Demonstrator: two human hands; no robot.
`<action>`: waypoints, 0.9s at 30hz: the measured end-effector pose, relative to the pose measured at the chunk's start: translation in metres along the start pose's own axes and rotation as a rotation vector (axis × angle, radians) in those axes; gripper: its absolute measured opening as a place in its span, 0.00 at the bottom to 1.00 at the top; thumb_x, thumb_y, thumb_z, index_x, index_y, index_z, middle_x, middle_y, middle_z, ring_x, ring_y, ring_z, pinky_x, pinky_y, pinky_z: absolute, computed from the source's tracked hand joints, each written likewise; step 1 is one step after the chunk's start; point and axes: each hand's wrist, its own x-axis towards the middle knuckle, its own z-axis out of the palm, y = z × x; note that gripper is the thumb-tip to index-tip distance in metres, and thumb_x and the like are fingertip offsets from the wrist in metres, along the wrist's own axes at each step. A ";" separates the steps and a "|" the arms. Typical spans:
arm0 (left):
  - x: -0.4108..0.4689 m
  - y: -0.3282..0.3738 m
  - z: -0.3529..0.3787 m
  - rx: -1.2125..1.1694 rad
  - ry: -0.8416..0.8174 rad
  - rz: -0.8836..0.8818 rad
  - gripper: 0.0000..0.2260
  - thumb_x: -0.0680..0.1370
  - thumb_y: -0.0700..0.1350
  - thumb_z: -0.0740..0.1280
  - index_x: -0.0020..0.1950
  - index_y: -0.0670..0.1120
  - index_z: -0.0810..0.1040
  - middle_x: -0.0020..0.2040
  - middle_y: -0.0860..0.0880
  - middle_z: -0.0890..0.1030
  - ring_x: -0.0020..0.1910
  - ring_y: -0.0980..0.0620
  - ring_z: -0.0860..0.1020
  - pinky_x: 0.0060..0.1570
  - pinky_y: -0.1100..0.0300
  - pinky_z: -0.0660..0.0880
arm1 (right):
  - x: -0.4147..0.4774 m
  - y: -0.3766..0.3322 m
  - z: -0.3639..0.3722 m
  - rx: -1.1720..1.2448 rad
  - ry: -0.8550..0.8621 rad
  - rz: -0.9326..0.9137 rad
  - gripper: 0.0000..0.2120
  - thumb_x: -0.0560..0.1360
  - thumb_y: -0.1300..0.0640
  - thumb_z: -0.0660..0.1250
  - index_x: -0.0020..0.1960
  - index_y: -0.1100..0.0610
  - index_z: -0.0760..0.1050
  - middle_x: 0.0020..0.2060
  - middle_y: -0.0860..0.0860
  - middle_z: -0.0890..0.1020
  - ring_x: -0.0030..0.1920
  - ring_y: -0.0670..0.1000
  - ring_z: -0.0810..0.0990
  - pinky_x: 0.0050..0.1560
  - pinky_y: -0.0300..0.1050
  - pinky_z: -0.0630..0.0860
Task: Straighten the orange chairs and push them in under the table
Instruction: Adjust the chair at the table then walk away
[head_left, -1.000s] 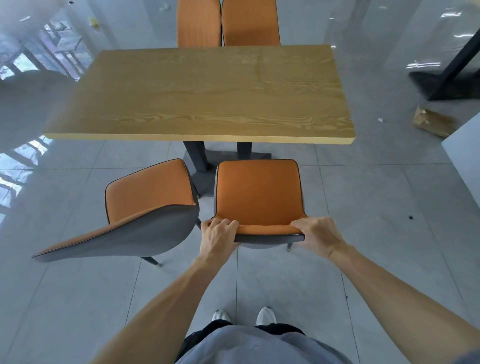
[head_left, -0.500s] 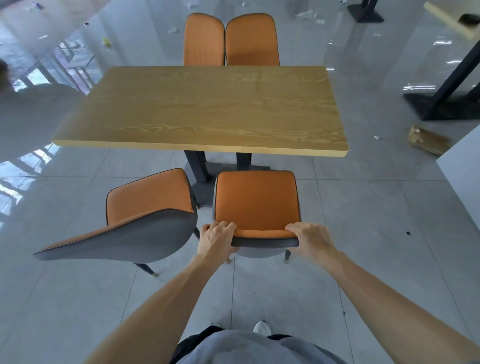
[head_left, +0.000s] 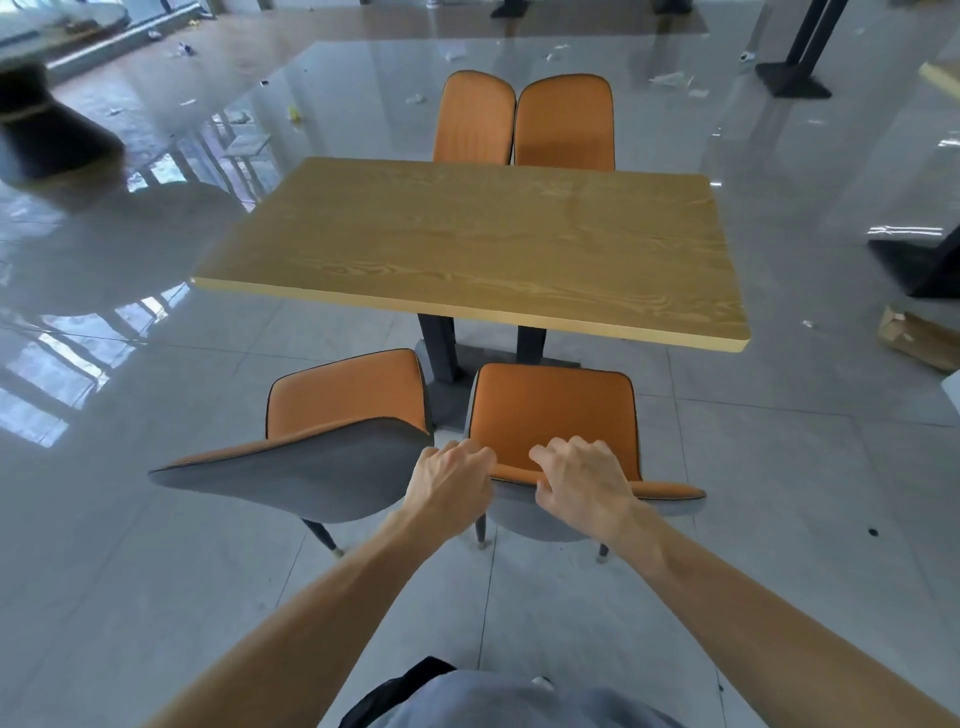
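Observation:
A wooden table (head_left: 467, 244) stands ahead on dark legs. Two orange chairs (head_left: 475, 119) (head_left: 566, 124) are pushed in side by side at its far edge. On my side, the near right chair (head_left: 553, 410) faces the table, its seat short of the table edge. My left hand (head_left: 452, 483) grips the left corner of its grey backrest. My right hand (head_left: 582, 483) holds the top of that backrest near the middle, fingers curled over the front. The near left chair (head_left: 348, 395) is turned askew, its grey back (head_left: 291, 473) swung out to the left.
The glossy grey tiled floor is littered with paper scraps at the back. A cardboard box (head_left: 914, 338) lies to the right, beside a black table base (head_left: 914, 265). Another black base (head_left: 792, 78) stands far right. A dark round base (head_left: 47, 130) is far left.
My right hand has slid from the backrest's right corner to its middle. My view has lifted and shifted, showing more of the far floor. My left hand has kept its grip.

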 end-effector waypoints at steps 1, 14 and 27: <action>-0.003 -0.004 -0.003 -0.011 0.032 -0.010 0.08 0.76 0.39 0.60 0.50 0.44 0.78 0.49 0.48 0.81 0.47 0.47 0.77 0.49 0.54 0.72 | 0.005 -0.008 -0.002 0.004 0.024 -0.013 0.07 0.77 0.54 0.59 0.51 0.54 0.74 0.42 0.52 0.79 0.41 0.52 0.76 0.45 0.47 0.76; -0.053 -0.126 -0.040 -0.004 0.097 -0.200 0.15 0.76 0.46 0.64 0.63 0.47 0.72 0.60 0.48 0.78 0.60 0.46 0.73 0.58 0.51 0.69 | 0.083 -0.124 -0.006 0.044 -0.018 -0.209 0.25 0.74 0.48 0.66 0.68 0.54 0.66 0.63 0.55 0.74 0.62 0.56 0.71 0.61 0.53 0.70; -0.069 -0.314 -0.038 0.050 -0.123 -0.168 0.34 0.69 0.55 0.72 0.70 0.51 0.60 0.67 0.47 0.69 0.67 0.44 0.64 0.61 0.46 0.67 | 0.196 -0.227 0.036 -0.080 -0.324 -0.090 0.42 0.68 0.42 0.72 0.75 0.49 0.54 0.72 0.54 0.64 0.72 0.56 0.60 0.71 0.56 0.61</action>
